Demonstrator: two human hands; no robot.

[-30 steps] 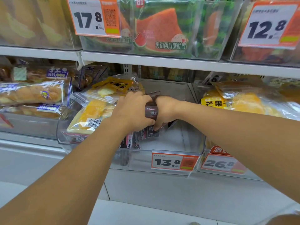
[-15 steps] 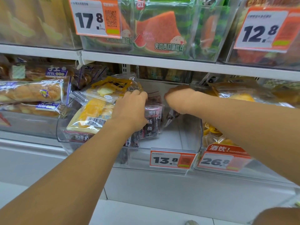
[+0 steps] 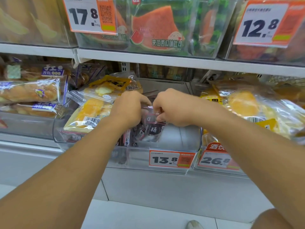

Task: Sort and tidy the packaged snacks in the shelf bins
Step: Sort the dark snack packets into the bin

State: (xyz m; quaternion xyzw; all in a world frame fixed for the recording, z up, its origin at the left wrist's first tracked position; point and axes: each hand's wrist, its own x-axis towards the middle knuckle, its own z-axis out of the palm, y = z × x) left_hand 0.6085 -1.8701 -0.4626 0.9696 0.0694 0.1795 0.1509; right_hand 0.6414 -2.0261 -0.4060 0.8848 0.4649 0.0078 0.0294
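A white shelf [image 3: 165,61] runs across the top, carrying clear bins of watermelon-print toast packs [image 3: 158,30] behind price tags reading 17.8 [image 3: 90,15] and 12.8 [image 3: 262,24]. Below it stands a row of clear bins. The middle bin [image 3: 179,138] bears a 13.8 tag [image 3: 171,160] on its front wall; its right half shows bare bin floor, while yellow mango packs [image 3: 92,111] are heaped in its left half, leaning against the left wall. The neighbouring bin on the right, tagged 26.8 [image 3: 214,161], is piled with orange-yellow bread packs [image 3: 244,104] that spill over its rim, and the bin on the left holds twisted bread loaves [image 3: 29,91] in purple-trimmed wrappers. Both forearms reach into the middle bin. The left hand [image 3: 128,109] and right hand [image 3: 171,108] sit just beside each other, fingers curled, each pinching the top edge of a dark plum snack packet [image 3: 152,128], which stands upright near the bin's centre, beside further dark packets [image 3: 127,139] low at the front.
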